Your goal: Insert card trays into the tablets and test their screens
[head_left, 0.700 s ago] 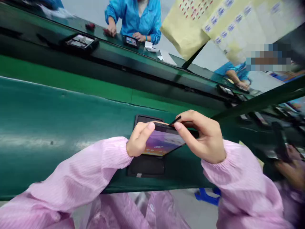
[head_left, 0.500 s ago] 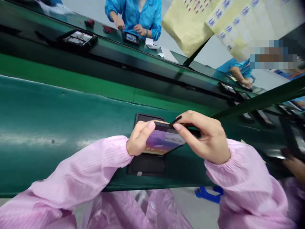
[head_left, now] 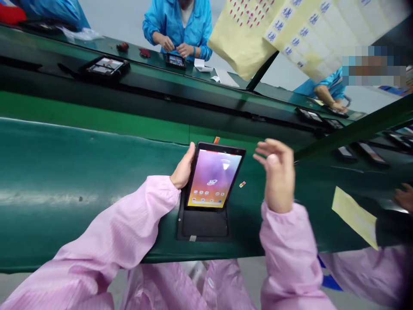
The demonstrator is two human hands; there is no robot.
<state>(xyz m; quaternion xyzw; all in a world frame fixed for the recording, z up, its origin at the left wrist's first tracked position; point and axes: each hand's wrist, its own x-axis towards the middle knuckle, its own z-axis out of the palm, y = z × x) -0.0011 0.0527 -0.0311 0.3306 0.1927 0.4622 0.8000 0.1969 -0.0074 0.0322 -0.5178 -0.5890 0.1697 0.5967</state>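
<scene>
My left hand (head_left: 183, 170) grips a tablet (head_left: 214, 176) by its left edge, fingers behind and thumb along the side. The tablet's screen is lit with a purple-to-yellow picture and rows of icons, and it tilts up toward me. Beneath it lies a black tray-like pad (head_left: 204, 224) with a small pale tag near its front edge. My right hand (head_left: 279, 174) is raised to the right of the tablet, apart from it, its fingers stretched out with nothing visible in them. An orange-and-white strip (head_left: 217, 140) shows just behind the tablet's top edge. A similar small piece (head_left: 242, 184) lies on the green bench.
Beyond my green bench (head_left: 80, 172) runs a dark conveyor-like channel (head_left: 145, 92) carrying several devices, including an opened one (head_left: 106, 66). A co-worker in blue (head_left: 177, 30) sits across. Yellow sheets (head_left: 245, 38) hang ahead. A yellow paper (head_left: 353, 215) and a neighbour's pink sleeve (head_left: 364, 275) are at right.
My right hand has left the tablet's top edge, moved right and opened; the thin black strip it pinched no longer shows. The tablet has tipped so its screen faces me more.
</scene>
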